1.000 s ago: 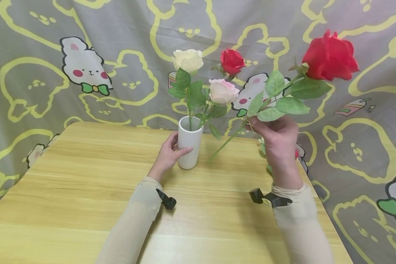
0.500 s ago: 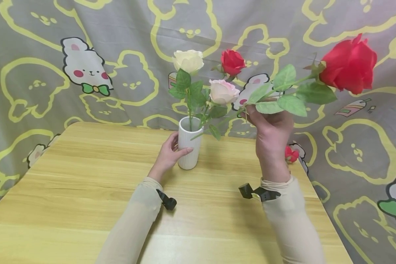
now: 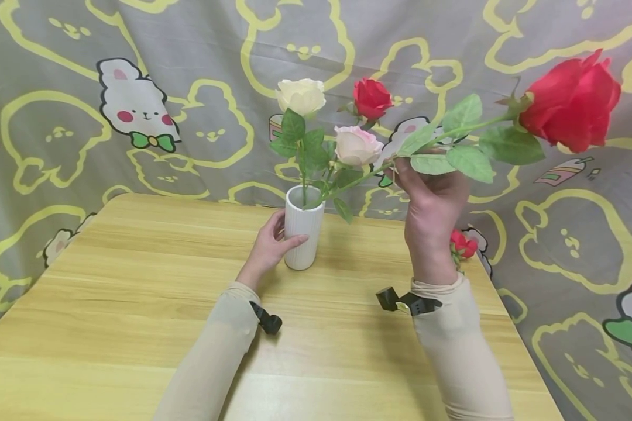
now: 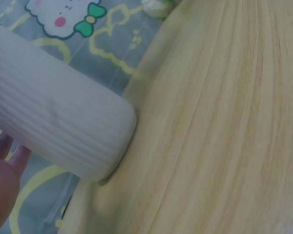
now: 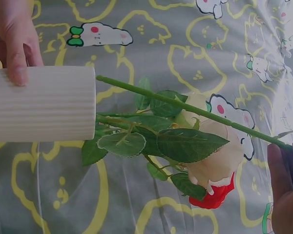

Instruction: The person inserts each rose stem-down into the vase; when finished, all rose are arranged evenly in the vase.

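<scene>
A white ribbed vase [image 3: 308, 237] stands upright near the table's back edge, steadied by my left hand [image 3: 267, 248], whose thumb and fingers curl round its side. In it are a cream rose [image 3: 301, 97], a small red rose [image 3: 372, 99] and a pale pink rose [image 3: 357, 145]. My right hand [image 3: 436, 213], raised to the right of the vase, pinches the stem of a large red rose [image 3: 569, 104]. This rose slants, its bloom up to the right. In the right wrist view the stem's cut end [image 5: 101, 79] is right at the vase's rim.
Another red flower [image 3: 464, 244] lies on the wooden table [image 3: 153, 263] at the right, partly hidden by my right forearm. A grey patterned cloth [image 3: 200, 35] hangs behind the table and along its sides.
My right hand has moved left with the large red rose and tipped it flatter, bringing the stem's lower end from beside the vase up to its rim. The left hand and vase have stayed put.
</scene>
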The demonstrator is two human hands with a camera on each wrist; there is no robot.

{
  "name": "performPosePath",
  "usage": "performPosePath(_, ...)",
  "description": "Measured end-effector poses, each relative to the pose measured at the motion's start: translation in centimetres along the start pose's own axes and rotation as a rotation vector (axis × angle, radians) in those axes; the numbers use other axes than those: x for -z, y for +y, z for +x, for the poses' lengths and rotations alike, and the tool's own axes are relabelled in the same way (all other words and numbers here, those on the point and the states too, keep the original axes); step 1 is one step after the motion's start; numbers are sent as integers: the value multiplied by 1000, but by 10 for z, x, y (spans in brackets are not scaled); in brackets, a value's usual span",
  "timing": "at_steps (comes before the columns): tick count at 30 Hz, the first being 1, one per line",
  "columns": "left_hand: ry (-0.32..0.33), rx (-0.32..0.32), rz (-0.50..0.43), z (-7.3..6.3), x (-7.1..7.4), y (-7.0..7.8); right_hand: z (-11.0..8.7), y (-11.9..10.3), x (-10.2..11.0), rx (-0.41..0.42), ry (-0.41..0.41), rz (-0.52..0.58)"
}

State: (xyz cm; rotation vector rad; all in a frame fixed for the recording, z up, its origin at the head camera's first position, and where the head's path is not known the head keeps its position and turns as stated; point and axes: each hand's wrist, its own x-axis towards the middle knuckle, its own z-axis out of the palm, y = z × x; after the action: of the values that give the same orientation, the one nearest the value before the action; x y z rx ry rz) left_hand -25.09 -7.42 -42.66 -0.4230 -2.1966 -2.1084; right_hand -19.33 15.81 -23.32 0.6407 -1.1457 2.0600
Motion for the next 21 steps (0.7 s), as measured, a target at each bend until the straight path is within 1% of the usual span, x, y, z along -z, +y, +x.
performPosePath(8,22,1,10,-1,-2,-1,-2,6,-2,70,-36,-33)
performPosePath(11,25,6,12,-2,-2,-2,-5,11,-3,58,-40,-66)
performPosePath(13,24,6,11,-2,-2,-2,-7,14,-4,40,-26,-93)
performPosePath(15,24,4,8,-2,-2,-3,-8,17,-4,26,-16,-149)
performPosePath(18,24,-2,8,-2,-2,-2,-9,21,-4,-16,14,-211)
performPosePath(21,25,-6,9,-1,-2,-2,-8,26,-1,-39,5,-302)
